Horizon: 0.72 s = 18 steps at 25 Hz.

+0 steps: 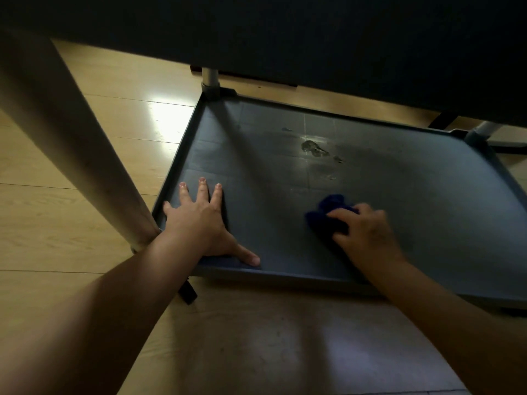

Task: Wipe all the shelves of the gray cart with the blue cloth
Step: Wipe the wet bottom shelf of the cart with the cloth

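Blue cloth point(330, 213) sits bunched under my right hand point(368, 238), which grips it near the shelf's point(427, 201) front edge. Dirty marks point(315, 148) lie farther back, nearer this hand. My left hand point(199, 220) presses flat and empty by the front left corner.

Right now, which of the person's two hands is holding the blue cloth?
The right hand, fingers bunched on the crumpled blue cloth; the left hand lies flat and empty near the gray shelf's corner.
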### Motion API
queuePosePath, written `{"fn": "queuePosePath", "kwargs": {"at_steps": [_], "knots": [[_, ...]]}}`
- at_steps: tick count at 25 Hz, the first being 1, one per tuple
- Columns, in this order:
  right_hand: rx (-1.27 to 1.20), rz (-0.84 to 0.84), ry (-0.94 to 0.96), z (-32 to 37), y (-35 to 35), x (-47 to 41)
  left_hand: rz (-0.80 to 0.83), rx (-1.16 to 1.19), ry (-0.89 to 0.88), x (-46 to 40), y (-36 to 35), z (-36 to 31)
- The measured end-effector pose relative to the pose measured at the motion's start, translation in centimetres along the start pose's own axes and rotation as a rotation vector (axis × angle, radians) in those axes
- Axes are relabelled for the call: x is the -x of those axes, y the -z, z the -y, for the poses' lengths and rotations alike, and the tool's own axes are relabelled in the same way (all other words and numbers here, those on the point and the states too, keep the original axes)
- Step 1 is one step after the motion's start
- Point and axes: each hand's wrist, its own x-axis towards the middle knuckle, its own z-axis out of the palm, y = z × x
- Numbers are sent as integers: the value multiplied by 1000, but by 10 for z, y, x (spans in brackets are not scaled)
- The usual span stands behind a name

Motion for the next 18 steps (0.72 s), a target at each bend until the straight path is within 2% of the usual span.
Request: {"fn": "queuePosePath", "kwargs": {"at_steps": [3, 7, 11, 15, 18], "knots": [[35, 17, -259, -68, 5, 20, -11, -6, 1, 1, 0, -1], [75, 119, -278, -76, 9, 8, -40, -13, -14, 5, 1, -1], [-16, 141, -232, -61, 22, 3, -109, -7, -63, 16, -5, 2], [-366, 130, -59, -3, 47, 17, -173, 95, -248, 35, -4, -5], [-565, 241, 57, 58, 80, 46, -57, 446, -368, 74, 21, -16]]}}
